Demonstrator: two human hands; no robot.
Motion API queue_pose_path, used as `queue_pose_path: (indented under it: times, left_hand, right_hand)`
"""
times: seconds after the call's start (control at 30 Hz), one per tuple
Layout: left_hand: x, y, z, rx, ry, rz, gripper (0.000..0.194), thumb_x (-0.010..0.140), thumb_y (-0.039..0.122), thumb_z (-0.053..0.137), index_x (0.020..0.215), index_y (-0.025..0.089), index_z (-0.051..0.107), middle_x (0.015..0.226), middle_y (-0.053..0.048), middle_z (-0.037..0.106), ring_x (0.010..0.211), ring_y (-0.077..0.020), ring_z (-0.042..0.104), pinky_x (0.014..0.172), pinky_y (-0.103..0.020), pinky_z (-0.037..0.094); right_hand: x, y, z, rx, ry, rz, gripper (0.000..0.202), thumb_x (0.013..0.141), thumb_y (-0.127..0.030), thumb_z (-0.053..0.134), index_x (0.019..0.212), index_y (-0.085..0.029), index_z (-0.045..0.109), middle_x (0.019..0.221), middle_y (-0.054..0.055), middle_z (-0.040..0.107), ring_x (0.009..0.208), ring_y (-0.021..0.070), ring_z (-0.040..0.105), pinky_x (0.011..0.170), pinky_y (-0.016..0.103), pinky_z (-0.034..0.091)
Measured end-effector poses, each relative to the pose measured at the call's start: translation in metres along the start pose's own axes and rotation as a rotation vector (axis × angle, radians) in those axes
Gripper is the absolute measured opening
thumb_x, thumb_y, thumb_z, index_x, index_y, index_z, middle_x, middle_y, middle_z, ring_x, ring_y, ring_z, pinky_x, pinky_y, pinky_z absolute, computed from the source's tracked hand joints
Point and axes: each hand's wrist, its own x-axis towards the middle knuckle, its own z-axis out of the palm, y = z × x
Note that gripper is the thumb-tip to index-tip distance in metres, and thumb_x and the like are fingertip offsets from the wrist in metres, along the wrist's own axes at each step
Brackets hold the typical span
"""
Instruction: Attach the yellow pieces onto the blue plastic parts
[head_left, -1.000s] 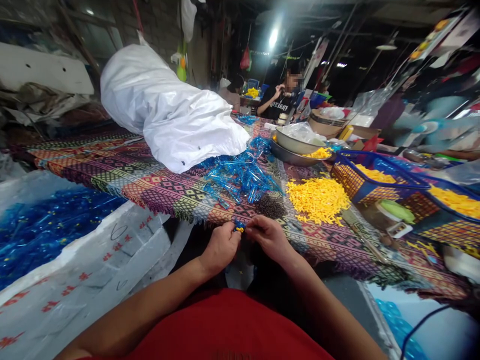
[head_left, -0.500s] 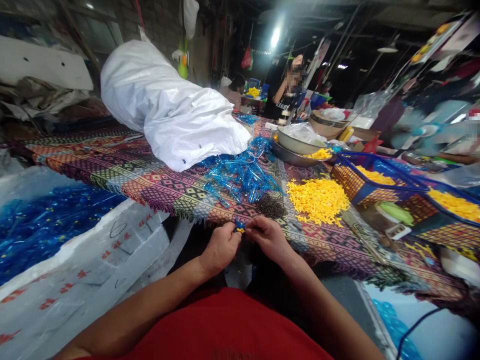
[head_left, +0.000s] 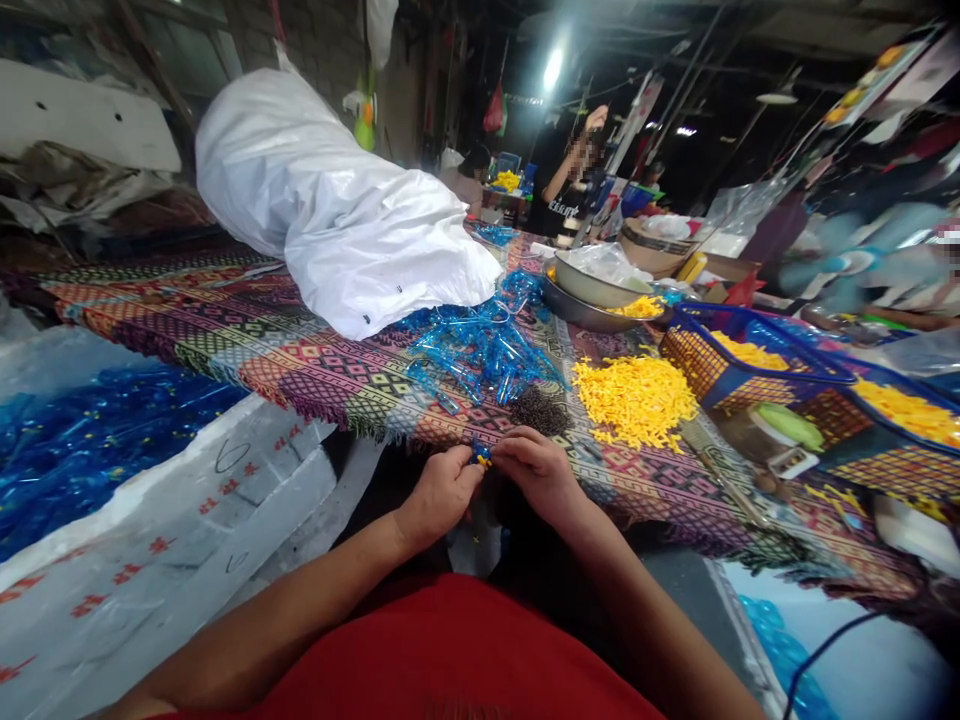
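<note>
My left hand (head_left: 444, 497) is closed on a small blue and yellow piece (head_left: 482, 456) at the table's front edge. Close on its right, my right hand (head_left: 538, 472) has its fingers pinched together beside the piece; what they hold, if anything, is too small to tell. Just beyond the hands lies a heap of small dark parts (head_left: 538, 411). Behind it are clear blue plastic pieces (head_left: 487, 350), and to the right spreads a pile of yellow pieces (head_left: 636, 400).
A large white sack (head_left: 360, 220) lies on the patterned tablecloth (head_left: 300, 350). Blue baskets (head_left: 757, 345) and stacked bowls (head_left: 600, 280) stand at the right. A foam box (head_left: 247, 480) with blue pieces is at the lower left. A person (head_left: 566, 190) is in the background.
My right hand has shifted slightly up and left, nearer the small piece. My left hand stays closed on the piece. The view has moved a little.
</note>
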Motion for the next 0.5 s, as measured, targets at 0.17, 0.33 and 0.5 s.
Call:
queue_pose_path:
  times: [0.17,0.33,0.5]
  left_hand:
    - [0.0007,0.0014,-0.0019,-0.038,-0.051,-0.025,0.017,0.080,0.028,0.042,0.067,0.018,0.048,0.050,0.004,0.051,0.040,-0.0097,0.048,0.040,-0.020,0.034]
    - [0.0014,0.0011,-0.0016,-0.124,-0.096,-0.083,0.016,0.079,0.030,0.042,0.069,0.018,0.048,0.052,0.003,0.053,0.036,-0.0098,0.049,0.035,-0.019,0.034]
    - [0.0011,0.0033,-0.0015,-0.258,-0.153,-0.200,0.014,0.077,0.028,0.041,0.070,0.017,0.047,0.053,0.003,0.052,0.032,-0.0113,0.051,0.028,-0.019,0.034]
  right_hand:
    - [-0.0019,0.0021,-0.0018,-0.086,-0.011,-0.100,0.015,0.085,-0.024,0.052,0.084,-0.021,0.066,0.084,0.005,0.060,0.079,0.0153,0.057,0.070,0.027,0.048]
    - [-0.0038,0.0027,-0.0027,-0.129,-0.034,-0.170,0.018,0.087,-0.021,0.048,0.090,-0.020,0.065,0.086,0.006,0.060,0.079,0.0141,0.058,0.066,0.025,0.048]
    - [-0.0026,0.0051,-0.0034,-0.132,-0.029,-0.244,0.017,0.087,-0.018,0.049,0.092,-0.019,0.065,0.085,0.007,0.061,0.076,0.0133,0.059,0.064,0.024,0.049]
